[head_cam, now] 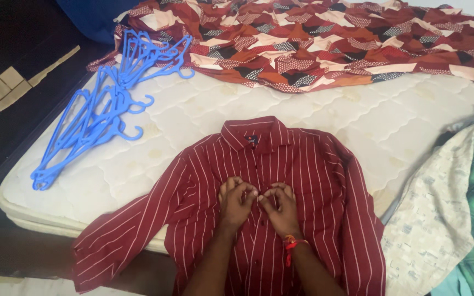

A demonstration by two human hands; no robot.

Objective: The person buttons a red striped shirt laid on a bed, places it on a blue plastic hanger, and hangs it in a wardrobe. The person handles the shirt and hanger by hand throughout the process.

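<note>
Dark red white-striped cotton shirt (303, 181), flat on white quilted mattress (401, 126); left hand (236, 198), right hand (281, 205): fingers of each pinched on its front placket.

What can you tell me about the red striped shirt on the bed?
The shirt is dark red with thin white stripes, made of what looks like light woven cloth, with a collar and long sleeves. It lies flat, front up, on the mattress, collar away from the person, one sleeve hanging over the mattress edge. The left hand and right hand pinch its button placket at mid-chest.
</note>
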